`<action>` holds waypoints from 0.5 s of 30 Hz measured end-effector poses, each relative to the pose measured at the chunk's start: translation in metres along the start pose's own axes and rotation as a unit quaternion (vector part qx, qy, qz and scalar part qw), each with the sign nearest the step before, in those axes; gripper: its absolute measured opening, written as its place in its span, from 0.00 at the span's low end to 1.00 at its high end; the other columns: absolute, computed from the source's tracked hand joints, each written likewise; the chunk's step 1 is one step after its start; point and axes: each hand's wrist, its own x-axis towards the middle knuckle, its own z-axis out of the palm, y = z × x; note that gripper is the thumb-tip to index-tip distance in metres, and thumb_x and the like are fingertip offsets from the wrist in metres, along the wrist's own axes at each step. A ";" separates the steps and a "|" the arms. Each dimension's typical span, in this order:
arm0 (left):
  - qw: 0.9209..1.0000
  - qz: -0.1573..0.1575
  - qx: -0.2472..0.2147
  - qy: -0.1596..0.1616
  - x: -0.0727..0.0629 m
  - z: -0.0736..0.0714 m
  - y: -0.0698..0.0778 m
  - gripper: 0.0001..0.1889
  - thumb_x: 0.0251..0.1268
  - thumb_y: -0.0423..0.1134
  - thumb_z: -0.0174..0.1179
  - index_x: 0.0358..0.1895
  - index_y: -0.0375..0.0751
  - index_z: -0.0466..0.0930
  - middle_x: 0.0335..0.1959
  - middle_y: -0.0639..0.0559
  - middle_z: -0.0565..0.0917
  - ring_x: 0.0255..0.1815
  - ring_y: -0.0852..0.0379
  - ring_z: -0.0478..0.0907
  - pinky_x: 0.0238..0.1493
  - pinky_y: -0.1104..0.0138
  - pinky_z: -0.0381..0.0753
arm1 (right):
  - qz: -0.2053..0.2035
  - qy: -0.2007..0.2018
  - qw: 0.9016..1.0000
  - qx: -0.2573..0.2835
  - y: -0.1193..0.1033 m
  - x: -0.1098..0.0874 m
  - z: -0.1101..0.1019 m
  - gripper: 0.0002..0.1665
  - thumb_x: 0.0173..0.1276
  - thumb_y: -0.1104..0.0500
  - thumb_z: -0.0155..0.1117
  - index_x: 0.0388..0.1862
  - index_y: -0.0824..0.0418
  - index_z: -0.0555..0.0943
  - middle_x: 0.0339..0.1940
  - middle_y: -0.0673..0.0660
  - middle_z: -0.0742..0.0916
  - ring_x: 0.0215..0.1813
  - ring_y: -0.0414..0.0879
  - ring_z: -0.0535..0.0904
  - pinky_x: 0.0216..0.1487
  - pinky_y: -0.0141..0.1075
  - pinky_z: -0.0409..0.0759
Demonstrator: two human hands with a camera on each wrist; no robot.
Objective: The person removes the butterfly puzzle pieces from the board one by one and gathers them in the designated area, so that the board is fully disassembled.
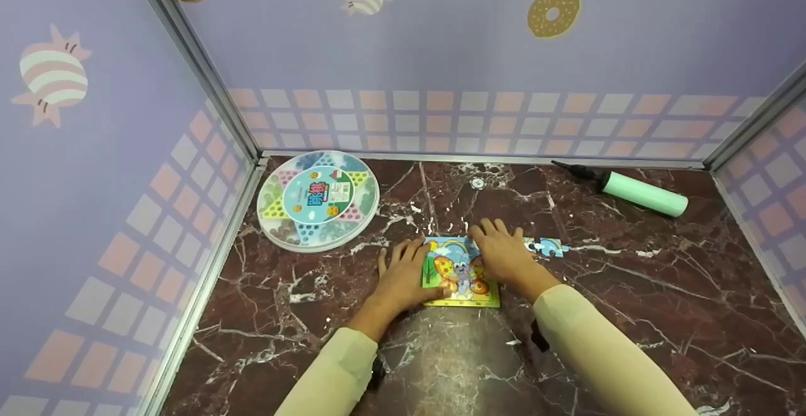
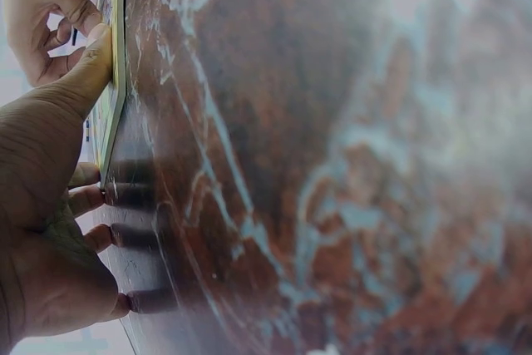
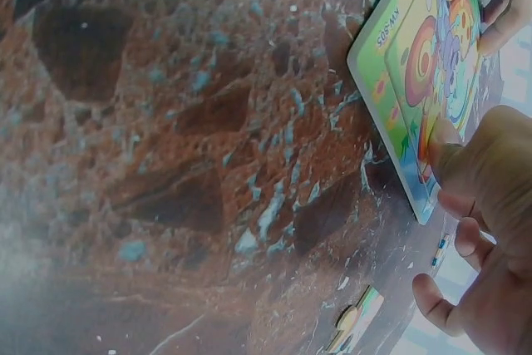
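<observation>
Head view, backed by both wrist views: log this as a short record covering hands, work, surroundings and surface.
Work: flat picture puzzle showing a butterfly character
Left hand: thumb on the puzzle's lower part, fingers along its left edge
Right hand: thumb on the puzzle's upper right, fingers around the far edge
Right of puzzle: loose pieces
Back left: round star-patterned game board
Back right: pale green cylinder with black nozzle
Surface: dark red, marble-patterned tabletop
</observation>
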 end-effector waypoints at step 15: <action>1.000 0.000 -0.010 0.000 0.000 0.001 -0.001 0.59 0.59 0.74 0.75 0.89 0.50 0.62 0.91 0.51 0.60 0.92 0.42 0.53 0.89 0.28 0.42 | -0.006 0.005 1.000 -0.007 0.001 0.000 0.001 0.28 0.67 0.56 0.82 0.62 0.57 0.80 0.61 0.62 0.79 0.62 0.63 0.73 0.53 0.72 0.76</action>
